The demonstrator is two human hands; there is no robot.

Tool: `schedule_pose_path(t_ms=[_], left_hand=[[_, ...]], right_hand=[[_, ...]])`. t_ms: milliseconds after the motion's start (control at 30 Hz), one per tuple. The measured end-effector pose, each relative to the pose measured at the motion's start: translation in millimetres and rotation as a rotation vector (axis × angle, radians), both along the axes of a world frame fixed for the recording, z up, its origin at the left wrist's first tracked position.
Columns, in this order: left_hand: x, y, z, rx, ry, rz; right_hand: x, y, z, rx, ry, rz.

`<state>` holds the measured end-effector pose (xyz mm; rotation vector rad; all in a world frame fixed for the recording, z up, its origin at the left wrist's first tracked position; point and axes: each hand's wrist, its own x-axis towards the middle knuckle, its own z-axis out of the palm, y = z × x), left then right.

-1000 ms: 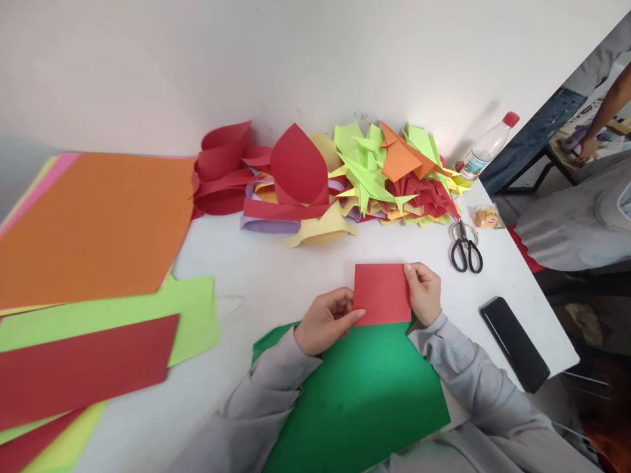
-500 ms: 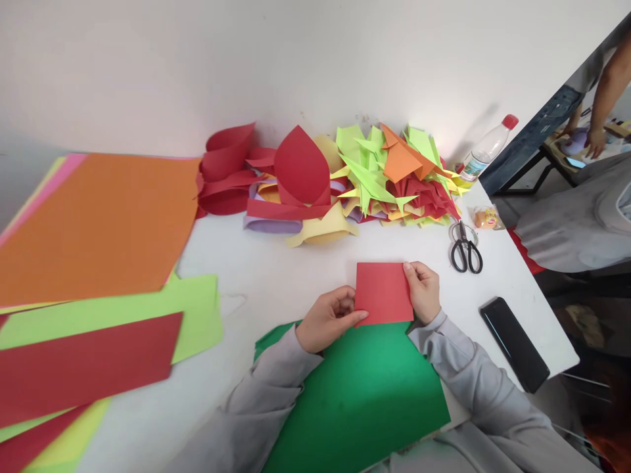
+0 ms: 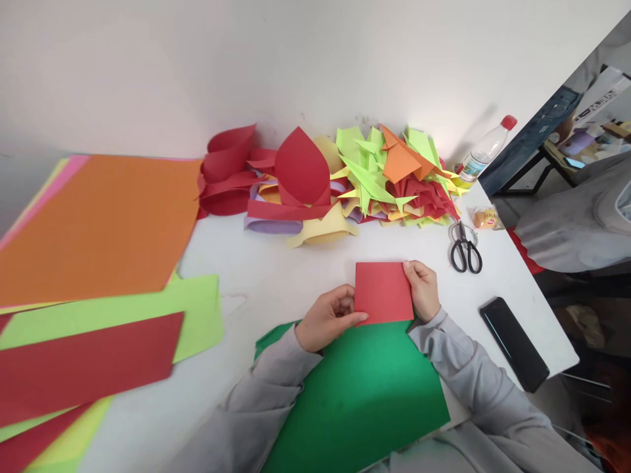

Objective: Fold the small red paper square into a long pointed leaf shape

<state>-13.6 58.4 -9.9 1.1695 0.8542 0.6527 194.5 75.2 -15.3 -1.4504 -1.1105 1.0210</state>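
The red paper (image 3: 383,292) is plain, smooth and flat, a near-square rectangle with crisp edges. I have it in front of me, at the far edge of the green sheet (image 3: 365,401) on the tabletop (image 3: 256,276). My left grip (image 3: 328,318) pinches its near left corner, thumb laid across the face, fingers curled. My right grip (image 3: 422,290) pinches the far right corner, thumb on top. Both forearms angle inward, grey sleeves (image 3: 473,368) bunched at the wrists.

Red paper (image 3: 384,292) in left fingers (image 3: 351,320) and right fingers (image 3: 412,272) near green sheet (image 3: 365,401)
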Motion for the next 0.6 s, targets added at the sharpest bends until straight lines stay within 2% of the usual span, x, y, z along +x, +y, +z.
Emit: schedule_pose_path(t_ms=[233, 600], left_hand=[[-0.4, -0.3, 0.3, -0.014, 0.014, 0.001], [1.6, -2.8, -3.3, -0.025, -0.064, -0.041]], right_hand=[[-0.3, 0.2, -3.8, -0.003, 0.073, -0.012], [-2.1, -1.4, -5.1, 0.030, 0.025, 0.003]])
